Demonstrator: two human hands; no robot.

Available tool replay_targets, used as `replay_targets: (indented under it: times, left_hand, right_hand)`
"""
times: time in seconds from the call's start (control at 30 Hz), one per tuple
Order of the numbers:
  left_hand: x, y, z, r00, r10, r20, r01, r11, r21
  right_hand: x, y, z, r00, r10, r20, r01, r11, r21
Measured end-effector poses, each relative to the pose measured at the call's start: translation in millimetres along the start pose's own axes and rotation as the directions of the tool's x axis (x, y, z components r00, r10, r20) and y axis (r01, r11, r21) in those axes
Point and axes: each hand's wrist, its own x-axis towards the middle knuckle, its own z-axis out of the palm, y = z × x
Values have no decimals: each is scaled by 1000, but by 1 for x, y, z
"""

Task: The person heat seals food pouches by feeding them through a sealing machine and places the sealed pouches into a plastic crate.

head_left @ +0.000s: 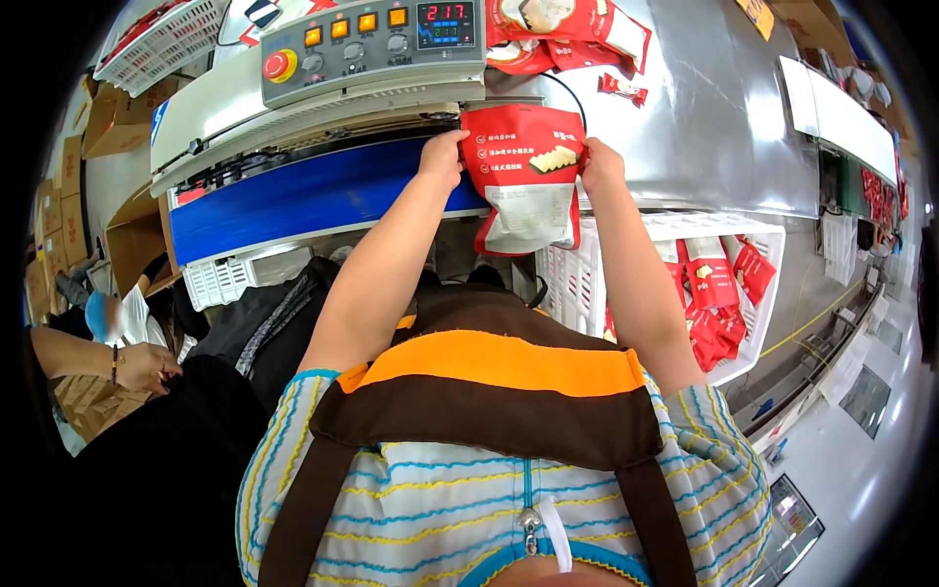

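Note:
A red and white pouch (528,186) hangs upright between my hands, its top edge level with the right end of the sealing machine (333,122). My left hand (443,158) pinches its upper left corner, and my right hand (601,162) grips its upper right corner. The machine's blue conveyor belt (313,201) runs to the left of the pouch. Above the belt is the control panel (372,49) with lit orange switches and a red display. A white basket (768,293) below my right forearm holds several red pouches (711,279).
More red pouches (577,34) and a small red packet (623,90) lie on the metal table (704,127). A white crate (161,44) stands at the upper left, with cardboard boxes (117,122) beneath it. A co-worker's hand (145,367) shows at the lower left.

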Motion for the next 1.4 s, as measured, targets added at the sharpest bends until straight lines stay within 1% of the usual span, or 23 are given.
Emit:
replay_targets:
  times: [0.07,0.1,0.17,0.23,0.3,0.37,0.4,0.47,0.5,0.6,0.7,0.87,0.93,1.0,1.03,1.07,1.1,1.13,1.2,1.23,1.33,1.4]
  left_hand:
    - [-1,0,1,999,53,5,-53,999,0]
    - [0,1,2,997,78,11,-78,997,0]
    - [3,0,0,996,83,29,-83,996,16]
    - [6,-1,-1,995,93,35,-94,996,11]
    - [10,-4,4,994,106,8,-106,994,-14]
    - [22,-12,2,993,111,-47,-114,991,-69]
    - [28,-15,1,991,113,-75,-120,988,-98]
    - [21,-8,2,996,41,-76,-48,994,-100]
    - [18,-4,2,997,3,-79,-10,995,-101]
    - [9,4,9,996,27,-83,-38,991,-129]
    - [15,8,7,994,59,-93,-71,988,-137]
    - [12,14,2,984,82,-160,-105,984,-144]
    - [12,16,-9,984,103,-148,-125,981,-148]
    - [17,17,-20,982,121,-144,-142,980,-143]
    - [16,19,-21,974,147,-171,-177,968,-176]
    - [17,23,-26,974,141,-177,-173,969,-176]
    - [18,26,-34,974,154,-168,-187,961,-206]
    - [19,29,-42,973,167,-161,-202,951,-234]
    - [15,39,-57,974,161,-161,-196,952,-236]
    - [6,46,-59,972,160,-172,-198,952,-232]
    - [6,60,-81,966,176,-187,-218,949,-230]
    - [9,66,-98,969,174,-174,-212,951,-227]
  right_hand:
    - [2,-4,-3,988,11,155,-10,1000,-3]
    - [3,-6,-2,985,-22,173,26,999,-19]
    - [-3,-12,3,974,-75,214,88,995,-50]
    - [1,-11,0,984,-97,147,109,991,-74]
    - [11,-6,-1,990,-113,84,123,984,-125]
    - [14,-5,1,990,-137,24,139,970,-201]
    - [16,-4,2,987,-163,-2,159,965,-210]
    - [4,-8,16,975,-214,-55,196,953,-231]
    - [15,-2,17,968,-244,-64,229,956,-184]
    - [31,2,19,970,-234,-69,222,963,-153]
    - [24,-3,28,972,-219,-86,206,968,-143]
    - [22,-2,42,987,-156,-30,152,982,-112]
    - [17,0,47,992,-126,-12,124,987,-98]
    - [17,9,52,990,-137,28,138,988,-75]
    - [33,20,51,992,-119,37,122,985,-125]
    - [31,25,56,991,-130,38,134,978,-160]
    - [29,30,60,995,-92,30,95,983,-160]
    - [15,30,68,998,-51,24,54,986,-158]
    - [29,55,78,995,-72,75,78,993,-86]
    - [15,54,87,995,-93,39,98,983,-157]
    - [-1,64,109,989,-143,31,145,947,-285]
    - [9,87,125,995,-78,57,86,984,-154]
